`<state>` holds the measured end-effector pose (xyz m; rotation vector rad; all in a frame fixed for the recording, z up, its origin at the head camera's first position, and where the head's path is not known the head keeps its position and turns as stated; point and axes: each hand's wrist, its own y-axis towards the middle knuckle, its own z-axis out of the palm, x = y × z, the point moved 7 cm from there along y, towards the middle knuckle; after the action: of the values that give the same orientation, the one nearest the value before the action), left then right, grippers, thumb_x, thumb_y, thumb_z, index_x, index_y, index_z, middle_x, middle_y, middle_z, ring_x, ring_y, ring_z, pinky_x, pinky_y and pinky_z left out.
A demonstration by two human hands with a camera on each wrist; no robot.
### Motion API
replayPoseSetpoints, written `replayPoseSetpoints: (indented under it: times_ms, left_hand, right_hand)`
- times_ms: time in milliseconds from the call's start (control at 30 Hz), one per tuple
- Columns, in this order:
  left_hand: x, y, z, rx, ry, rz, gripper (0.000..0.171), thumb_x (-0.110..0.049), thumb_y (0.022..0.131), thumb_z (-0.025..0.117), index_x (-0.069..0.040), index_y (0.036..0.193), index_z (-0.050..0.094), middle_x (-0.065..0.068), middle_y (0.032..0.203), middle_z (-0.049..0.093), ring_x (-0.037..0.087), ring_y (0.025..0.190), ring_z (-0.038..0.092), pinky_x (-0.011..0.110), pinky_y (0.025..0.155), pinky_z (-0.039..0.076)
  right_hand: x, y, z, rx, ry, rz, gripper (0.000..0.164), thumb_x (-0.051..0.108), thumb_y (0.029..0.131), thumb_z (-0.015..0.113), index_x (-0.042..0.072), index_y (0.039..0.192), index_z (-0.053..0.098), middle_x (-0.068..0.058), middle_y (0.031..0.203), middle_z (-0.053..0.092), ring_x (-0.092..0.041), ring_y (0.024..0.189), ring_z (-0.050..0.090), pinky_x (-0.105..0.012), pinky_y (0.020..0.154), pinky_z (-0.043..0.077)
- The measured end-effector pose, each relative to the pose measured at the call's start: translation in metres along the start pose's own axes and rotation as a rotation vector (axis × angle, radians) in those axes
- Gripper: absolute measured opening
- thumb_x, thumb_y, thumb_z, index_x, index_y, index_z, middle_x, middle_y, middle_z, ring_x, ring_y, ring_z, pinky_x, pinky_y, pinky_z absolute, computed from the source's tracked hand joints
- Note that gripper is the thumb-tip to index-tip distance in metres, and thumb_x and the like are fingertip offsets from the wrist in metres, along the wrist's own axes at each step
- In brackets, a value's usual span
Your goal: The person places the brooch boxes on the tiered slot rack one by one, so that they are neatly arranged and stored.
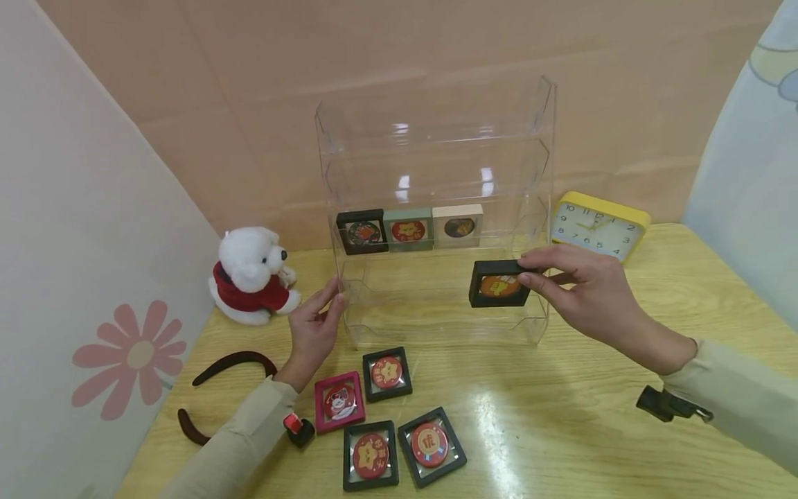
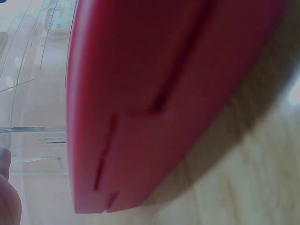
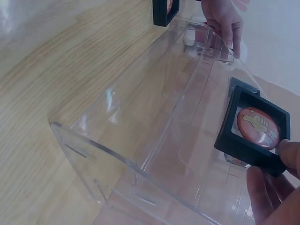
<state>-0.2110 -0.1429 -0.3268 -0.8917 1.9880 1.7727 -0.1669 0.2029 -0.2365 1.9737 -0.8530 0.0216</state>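
A clear acrylic display rack (image 1: 436,326) with several tiers stands on the table. My left hand (image 1: 314,329) grips its left side panel between thumb and fingers. In my right hand (image 1: 589,294), a black-framed badge display box (image 1: 499,294) is pinched by its right edge, in front of the rack's lower right part. An orange-red badge with a thumbs-up (image 3: 258,125) shows inside it. On a middle tier sit a black frame (image 1: 363,232), a green frame (image 1: 408,229) and a cream frame (image 1: 458,226), side by side. A magenta frame (image 2: 140,117) fills much of the left wrist view.
Several framed badges lie on the table before the rack, among them a black one (image 1: 388,374) and a tilted one (image 1: 431,447). A white plush bear (image 1: 249,274) sits left, near a dark headband (image 1: 233,360). A yellow clock (image 1: 598,225) stands to the right.
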Motion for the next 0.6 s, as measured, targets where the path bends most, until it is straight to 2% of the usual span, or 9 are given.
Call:
replayPoseSetpoints:
  times_ms: [33, 233, 267, 400, 600]
  left_hand:
    - [0.004, -0.001, 0.000, -0.002, -0.007, 0.004, 0.036, 0.025, 0.080, 0.057, 0.019, 0.115, 0.056, 0.031, 0.110, 0.059, 0.025, 0.098, 0.063, 0.023, 0.071, 0.055]
    - [0.003, -0.002, 0.000, 0.010, -0.026, 0.003, 0.036, 0.026, 0.080, 0.057, 0.020, 0.115, 0.054, 0.032, 0.110, 0.058, 0.018, 0.102, 0.061, 0.023, 0.072, 0.055]
    - [-0.001, -0.001, 0.000, 0.012, -0.018, 0.001, 0.035, 0.027, 0.080, 0.056, 0.022, 0.114, 0.054, 0.034, 0.110, 0.057, 0.019, 0.102, 0.061, 0.023, 0.072, 0.055]
    - [-0.001, 0.000, 0.001, 0.015, -0.020, 0.006, 0.035, 0.028, 0.079, 0.056, 0.022, 0.114, 0.053, 0.035, 0.108, 0.057, 0.019, 0.102, 0.061, 0.023, 0.072, 0.055]
    - [0.000, -0.001, 0.001, 0.017, -0.036, 0.009, 0.035, 0.027, 0.080, 0.055, 0.022, 0.115, 0.053, 0.035, 0.109, 0.057, 0.018, 0.102, 0.061, 0.023, 0.073, 0.054]
  right_hand:
    - [-0.001, 0.001, 0.000, -0.001, -0.003, -0.002, 0.041, -0.017, 0.058, 0.081, 0.006, 0.091, 0.073, -0.004, 0.089, 0.070, 0.000, 0.079, 0.061, -0.012, 0.056, 0.053]
    - [-0.003, 0.009, -0.007, -0.008, -0.047, -0.013, 0.039, -0.015, 0.060, 0.082, 0.005, 0.092, 0.073, -0.005, 0.087, 0.070, 0.003, 0.080, 0.060, -0.010, 0.056, 0.052]
    - [-0.003, 0.012, -0.009, -0.011, -0.054, -0.013, 0.039, -0.015, 0.060, 0.081, 0.005, 0.092, 0.073, -0.006, 0.087, 0.070, 0.004, 0.080, 0.060, -0.010, 0.056, 0.051]
    - [-0.002, 0.025, -0.016, -0.029, -0.073, -0.021, 0.035, -0.016, 0.062, 0.080, 0.002, 0.092, 0.073, -0.006, 0.084, 0.070, 0.006, 0.080, 0.058, -0.007, 0.058, 0.050]
    - [-0.003, 0.038, -0.023, -0.052, -0.098, -0.097, 0.032, -0.016, 0.064, 0.079, -0.002, 0.092, 0.074, -0.008, 0.083, 0.070, 0.007, 0.079, 0.059, -0.006, 0.061, 0.049]
